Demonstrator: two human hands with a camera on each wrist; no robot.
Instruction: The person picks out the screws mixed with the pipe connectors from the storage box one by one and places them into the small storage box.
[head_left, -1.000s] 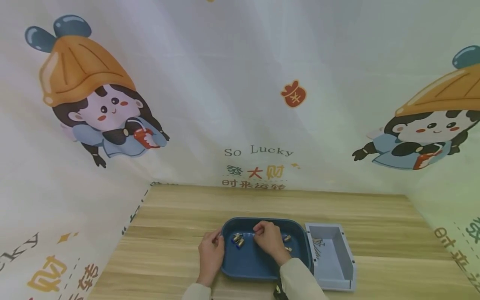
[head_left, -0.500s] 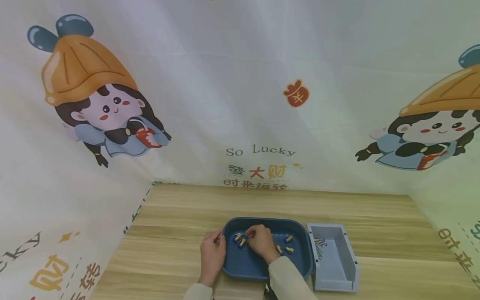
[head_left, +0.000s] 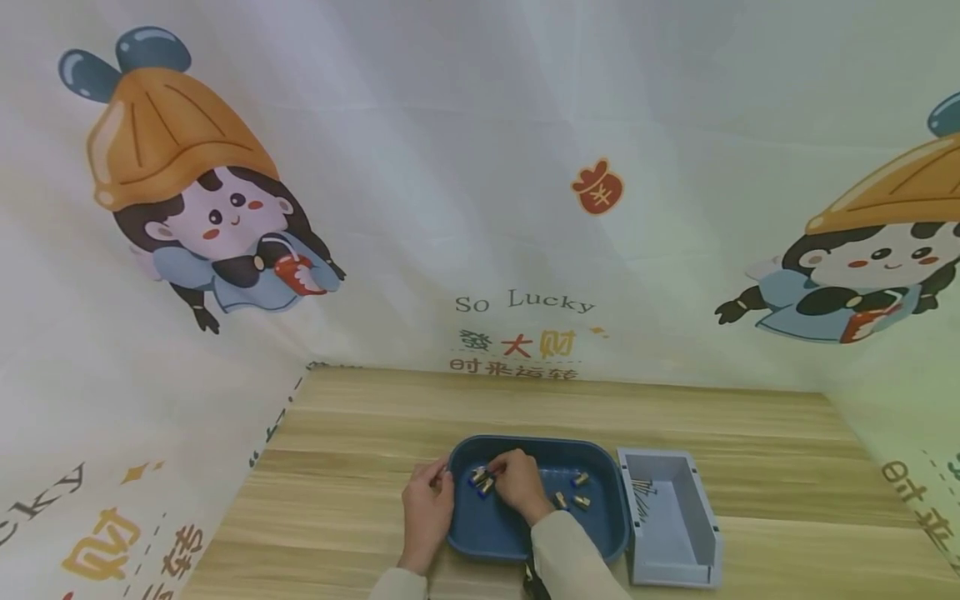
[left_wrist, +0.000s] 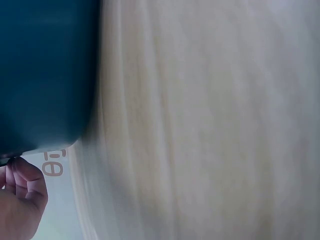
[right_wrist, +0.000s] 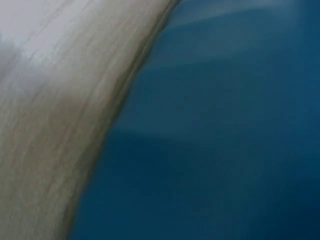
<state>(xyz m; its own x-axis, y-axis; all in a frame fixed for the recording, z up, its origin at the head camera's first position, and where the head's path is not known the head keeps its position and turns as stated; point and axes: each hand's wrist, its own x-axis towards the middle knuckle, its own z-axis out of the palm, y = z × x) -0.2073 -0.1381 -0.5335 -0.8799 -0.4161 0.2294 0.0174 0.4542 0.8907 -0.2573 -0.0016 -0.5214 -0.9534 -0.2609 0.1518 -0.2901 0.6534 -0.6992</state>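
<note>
A dark blue tray lies on the table, and my left hand grips its left rim. In the left wrist view, curled fingers hold the edge of the same tray. Inside the tray, my right hand pinches a small brass fitting with a blue end, mostly hidden by the fingers. Right beside those fingertips is a small group of brass fittings with blue ends. More brass fittings lie apart in the tray's right part. The right wrist view is blurred and shows tray and table, no fingers.
Against the tray's right side stands a light grey open bin, with several thin metal screws at its left wall. The wooden table is enclosed by printed cloth at the back and sides.
My right hand has moved left across the tray to the left group of fittings, uncovering those on the right. My left hand keeps its grip on the rim.
</note>
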